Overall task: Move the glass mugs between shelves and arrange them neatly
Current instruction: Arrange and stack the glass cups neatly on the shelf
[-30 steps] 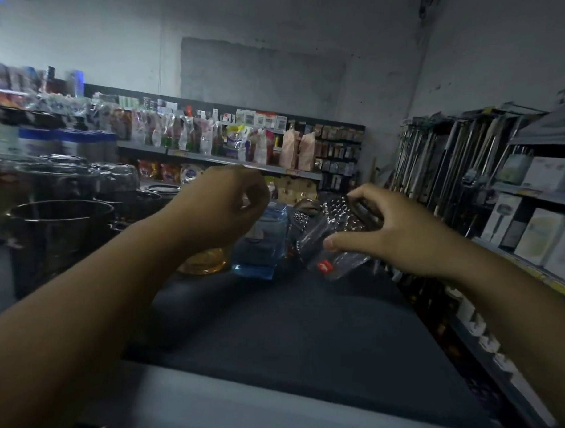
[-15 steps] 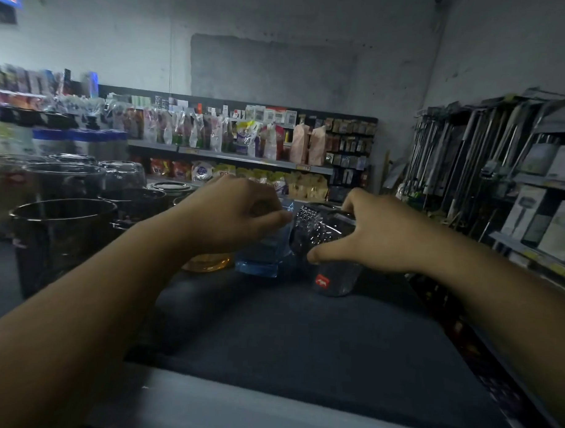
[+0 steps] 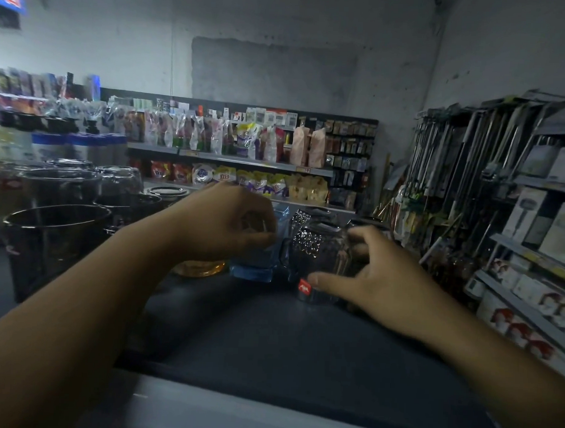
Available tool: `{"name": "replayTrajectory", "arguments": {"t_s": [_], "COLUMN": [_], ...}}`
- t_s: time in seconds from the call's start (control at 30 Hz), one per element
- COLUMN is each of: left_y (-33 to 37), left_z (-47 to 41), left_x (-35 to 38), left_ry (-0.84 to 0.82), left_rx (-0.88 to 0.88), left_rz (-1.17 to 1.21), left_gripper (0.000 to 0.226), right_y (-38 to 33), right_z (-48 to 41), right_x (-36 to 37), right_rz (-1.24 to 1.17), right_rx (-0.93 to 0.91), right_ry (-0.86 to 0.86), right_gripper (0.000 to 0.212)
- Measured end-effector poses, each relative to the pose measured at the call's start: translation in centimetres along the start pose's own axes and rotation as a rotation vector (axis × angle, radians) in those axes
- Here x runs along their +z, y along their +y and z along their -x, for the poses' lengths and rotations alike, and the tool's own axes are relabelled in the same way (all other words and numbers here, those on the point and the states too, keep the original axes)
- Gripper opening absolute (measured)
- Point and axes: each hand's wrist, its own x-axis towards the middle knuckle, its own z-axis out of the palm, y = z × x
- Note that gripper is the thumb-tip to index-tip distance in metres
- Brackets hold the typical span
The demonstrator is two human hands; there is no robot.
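A clear dimpled glass mug [image 3: 318,250] with a red sticker stands on the dark shelf top [image 3: 270,341]. My right hand [image 3: 375,274] grips it, thumb at its base and fingers round its far side. A blue glass mug [image 3: 260,261] stands just left of it, touching or nearly so. My left hand [image 3: 229,221] holds the blue mug near its top with curled fingers. An amber glass [image 3: 199,268] shows under my left wrist. More dimpled glass stands behind the clear mug, partly hidden.
Large dark glass jars and bowls [image 3: 56,234] crowd the shelf top at the left. A rack of long metal tools [image 3: 468,175] and shelves of boxes [image 3: 536,242] line the right. Packaged goods fill the far shelves [image 3: 245,148]. The shelf's pale front edge [image 3: 235,414] is near me.
My right hand has lowered the clear mug from a tilt in the air to upright on the shelf top beside the blue mug. My left hand has closed onto the blue mug.
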Motion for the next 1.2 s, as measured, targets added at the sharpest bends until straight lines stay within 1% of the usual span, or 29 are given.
{"name": "replayTrajectory", "arguments": {"t_s": [0.07, 0.13, 0.27, 0.33, 0.4, 0.47, 0.53, 0.63, 0.7, 0.8, 0.9, 1.0, 1.07, 1.1, 1.13, 1.2], "left_y": [0.1, 0.2, 0.8, 1.1, 1.5, 1.8, 2.0, 1.7, 1.8, 1.8, 1.4, 1.1, 0.9, 0.8, 0.8, 0.7], "left_z": [0.1, 0.2, 0.2, 0.3, 0.5, 0.5, 0.6, 0.7, 0.8, 0.9, 1.1, 1.2, 1.1, 0.9, 0.7, 0.6], "left_x": [-0.1, -0.2, -0.1, 0.1, 0.2, 0.2, 0.0, 0.3, 0.2, 0.1, -0.1, -0.4, -0.9, -1.3, -1.5, -2.2], "left_ry": [-0.024, -0.039, -0.041, -0.022, -0.018, -0.019, -0.009, 0.003, 0.014, 0.040, 0.029, -0.021, -0.087, -0.125, -0.161, -0.211], "left_rx": [-0.008, -0.015, -0.027, -0.051, -0.068, -0.084, -0.098, -0.098, -0.095, -0.068, -0.062, -0.064, -0.053, -0.047, -0.041, -0.014], "left_rz": [-0.001, 0.000, -0.049, -0.068, -0.105, -0.120, -0.112, -0.129, -0.113, -0.079, -0.046, -0.034, -0.042, -0.044, -0.047, -0.058], "left_gripper": [0.015, 0.013, 0.012, 0.020, 0.030, 0.035, 0.035, 0.034, 0.033, 0.029, 0.033, 0.030, 0.024, 0.020, 0.018, 0.021], "right_y": [1.1, 1.7, 2.1, 2.0, 2.1, 2.2, 2.2, 2.1, 1.8, 1.5, 1.2, 0.5, -0.2, -0.6, -1.2, -2.7], "right_z": [0.4, 0.4, 0.2, 0.3, 0.3, 0.4, 0.6, 0.7, 0.7, 0.8, 0.9, 0.7, 0.3, 0.1, 0.0, 0.2], "right_x": [1.2, 1.7, 1.8, 2.1, 2.4, 2.5, 2.6, 2.5, 2.3, 2.3, 2.1, 0.9, -0.4, -1.2, -1.9, -2.5], "right_rz": [-0.078, -0.126, -0.068, -0.038, -0.059, -0.044, -0.024, 0.005, -0.018, -0.013, -0.008, 0.030, 0.007, 0.040, 0.101, 0.225], "right_rx": [-0.004, -0.003, -0.013, -0.026, -0.019, -0.004, 0.010, 0.022, 0.019, 0.000, 0.020, 0.074, 0.146, 0.165, 0.171, 0.175], "right_ry": [0.039, 0.077, 0.104, 0.114, 0.112, 0.081, 0.056, 0.047, 0.036, 0.038, 0.020, -0.097, -0.185, -0.198, -0.190, -0.095], "right_gripper": [0.080, 0.088, 0.095, 0.095, 0.086, 0.080, 0.073, 0.046, 0.038, 0.038, 0.035, 0.032, 0.033, 0.035, 0.036, 0.036]}}
